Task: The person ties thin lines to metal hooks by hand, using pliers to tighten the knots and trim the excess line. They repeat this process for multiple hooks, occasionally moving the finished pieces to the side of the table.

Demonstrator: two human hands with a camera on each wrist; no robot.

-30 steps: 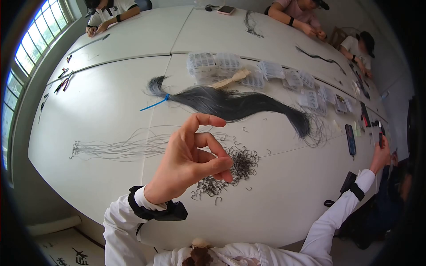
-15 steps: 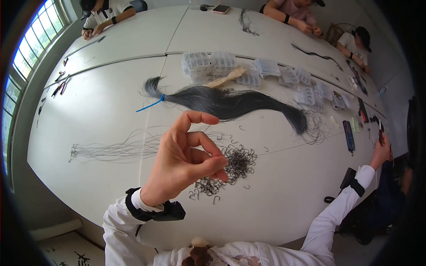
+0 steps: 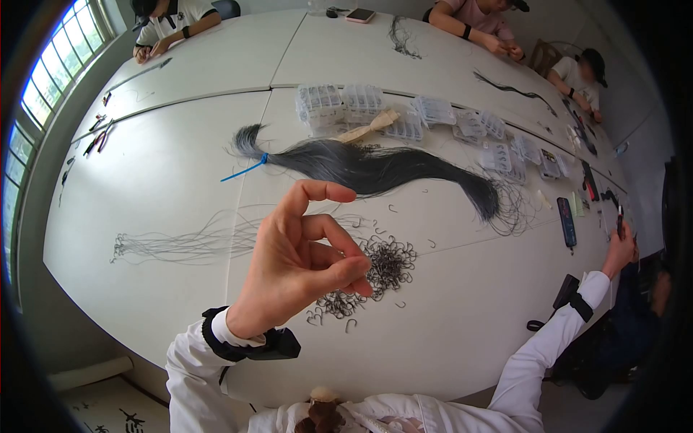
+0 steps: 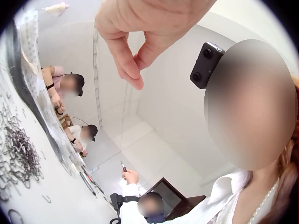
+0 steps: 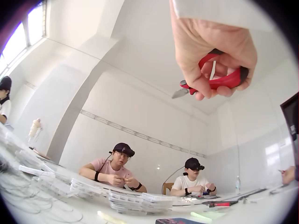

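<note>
My left hand [image 3: 307, 252] is raised above a pile of dark hooks [image 3: 390, 263], its thumb and fingertips pinched together. From those fingertips [image 4: 135, 77] a faint thin line [image 4: 123, 116] runs towards the pliers in the left wrist view. My right hand [image 3: 621, 249], far out at the table's right side, grips red-handled pliers [image 5: 222, 83], whose pointed metal jaws show in the right wrist view. Left of the left hand lie thin strands [image 3: 180, 242] with hooks at their far ends. A dark bundle of strands [image 3: 375, 167] with a blue tie [image 3: 245, 171] lies beyond.
Clear compartment boxes [image 3: 364, 101] stand behind the bundle, with a tan strip [image 3: 372, 126] beside them. A phone [image 3: 567, 222] and small tools lie near the right hand. Other pliers [image 3: 99, 139] are at the left. Several people sit around the table.
Both hands appear slightly further left in the head view than a second ago, along with the whole scene. The left hand's pinch and the right hand's grip on the pliers look unchanged.
</note>
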